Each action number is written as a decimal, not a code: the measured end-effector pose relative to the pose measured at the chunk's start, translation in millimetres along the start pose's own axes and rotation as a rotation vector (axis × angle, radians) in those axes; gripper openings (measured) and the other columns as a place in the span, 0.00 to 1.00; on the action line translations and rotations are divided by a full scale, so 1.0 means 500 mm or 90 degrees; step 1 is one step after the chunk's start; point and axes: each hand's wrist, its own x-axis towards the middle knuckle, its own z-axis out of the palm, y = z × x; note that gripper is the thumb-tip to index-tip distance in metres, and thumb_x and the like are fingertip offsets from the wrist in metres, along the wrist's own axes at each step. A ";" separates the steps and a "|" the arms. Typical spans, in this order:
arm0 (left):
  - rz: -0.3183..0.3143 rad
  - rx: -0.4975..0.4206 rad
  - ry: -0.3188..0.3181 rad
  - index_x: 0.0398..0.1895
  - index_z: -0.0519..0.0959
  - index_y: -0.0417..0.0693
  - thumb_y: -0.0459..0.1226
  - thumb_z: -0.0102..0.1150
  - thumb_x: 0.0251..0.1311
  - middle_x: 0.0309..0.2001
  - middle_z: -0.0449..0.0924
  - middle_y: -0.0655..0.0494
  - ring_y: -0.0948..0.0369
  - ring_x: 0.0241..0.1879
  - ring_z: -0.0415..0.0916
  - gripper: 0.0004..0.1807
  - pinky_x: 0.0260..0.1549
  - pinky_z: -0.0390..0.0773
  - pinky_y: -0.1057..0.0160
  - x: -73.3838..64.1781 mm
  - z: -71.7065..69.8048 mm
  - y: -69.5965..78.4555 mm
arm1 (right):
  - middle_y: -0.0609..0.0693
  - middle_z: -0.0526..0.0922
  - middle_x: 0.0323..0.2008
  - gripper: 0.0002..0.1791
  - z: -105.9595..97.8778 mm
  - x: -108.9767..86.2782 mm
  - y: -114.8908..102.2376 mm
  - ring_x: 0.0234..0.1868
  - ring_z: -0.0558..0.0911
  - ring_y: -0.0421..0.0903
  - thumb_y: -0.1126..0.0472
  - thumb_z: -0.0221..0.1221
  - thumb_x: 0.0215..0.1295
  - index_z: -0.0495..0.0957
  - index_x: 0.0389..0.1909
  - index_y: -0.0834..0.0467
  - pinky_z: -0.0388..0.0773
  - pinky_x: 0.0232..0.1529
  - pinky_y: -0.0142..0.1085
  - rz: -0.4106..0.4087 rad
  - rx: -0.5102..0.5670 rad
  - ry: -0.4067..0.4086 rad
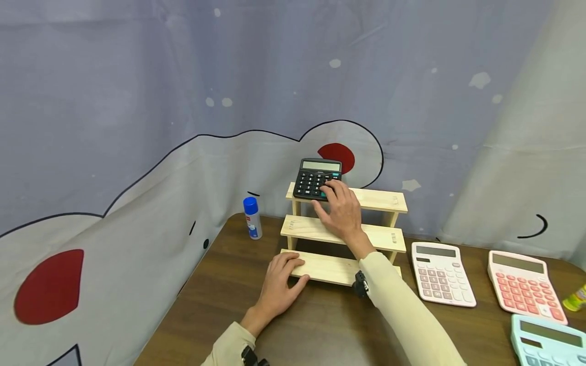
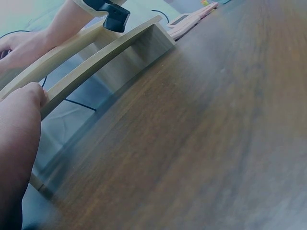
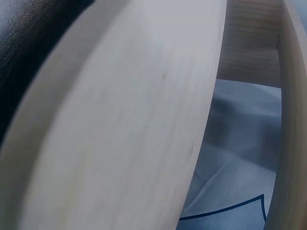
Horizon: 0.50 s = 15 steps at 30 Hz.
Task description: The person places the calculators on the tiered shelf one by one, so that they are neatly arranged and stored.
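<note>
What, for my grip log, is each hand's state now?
Left hand: open, resting on the lowest shelf.
Right hand: touching black calculator; grip cannot be told.

Black calculator (image 1: 311, 178) partly hidden (by the right hand (image 1: 343, 211)), blue calculator (image 1: 554, 341) cropped.

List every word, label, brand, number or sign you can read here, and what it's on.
"0": black calculator, bottom row, far left key.
"00": black calculator, key beside it.
Too small or blurred to read: the black calculator's other markings; stamped marks on the wooden stand; labels on the blue-capped bottle and yellow-green container; keys on the white, pink and light-blue calculators.
</note>
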 end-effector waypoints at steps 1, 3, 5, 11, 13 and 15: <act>0.002 0.001 0.001 0.51 0.81 0.53 0.48 0.66 0.62 0.56 0.76 0.55 0.56 0.59 0.70 0.17 0.61 0.67 0.50 0.000 0.000 0.000 | 0.57 0.80 0.55 0.25 0.000 0.000 0.000 0.62 0.76 0.55 0.42 0.59 0.66 0.80 0.51 0.58 0.75 0.59 0.49 -0.001 -0.002 0.000; 0.004 0.002 0.002 0.50 0.81 0.53 0.48 0.66 0.62 0.56 0.76 0.56 0.56 0.59 0.70 0.17 0.60 0.67 0.50 0.001 0.002 -0.001 | 0.57 0.80 0.55 0.25 -0.001 0.000 0.002 0.62 0.76 0.55 0.43 0.59 0.66 0.80 0.52 0.58 0.76 0.59 0.49 -0.003 -0.005 -0.001; 0.006 0.002 0.002 0.50 0.81 0.53 0.49 0.66 0.62 0.56 0.76 0.56 0.56 0.59 0.70 0.17 0.60 0.68 0.50 0.003 0.004 0.000 | 0.57 0.80 0.55 0.25 -0.002 -0.001 0.005 0.62 0.76 0.55 0.43 0.59 0.66 0.80 0.52 0.59 0.76 0.58 0.49 -0.003 -0.007 -0.002; -0.006 -0.002 -0.011 0.51 0.81 0.53 0.49 0.65 0.63 0.57 0.76 0.56 0.56 0.59 0.70 0.17 0.61 0.68 0.51 0.004 0.004 0.002 | 0.58 0.79 0.57 0.25 -0.005 -0.003 0.006 0.63 0.76 0.55 0.44 0.59 0.67 0.79 0.54 0.59 0.76 0.58 0.50 -0.002 0.002 -0.010; -0.009 -0.003 -0.012 0.51 0.81 0.53 0.49 0.65 0.63 0.57 0.76 0.55 0.56 0.59 0.70 0.17 0.61 0.68 0.50 0.003 0.004 0.002 | 0.58 0.79 0.57 0.25 -0.007 -0.004 0.003 0.63 0.76 0.55 0.45 0.59 0.67 0.79 0.55 0.59 0.77 0.58 0.50 -0.002 0.003 -0.012; -0.006 -0.002 -0.009 0.50 0.81 0.53 0.49 0.65 0.62 0.57 0.76 0.55 0.56 0.59 0.70 0.17 0.60 0.68 0.50 0.002 0.002 0.001 | 0.58 0.78 0.58 0.25 -0.008 -0.004 -0.002 0.63 0.75 0.55 0.45 0.59 0.67 0.78 0.56 0.60 0.76 0.59 0.50 0.005 0.002 -0.014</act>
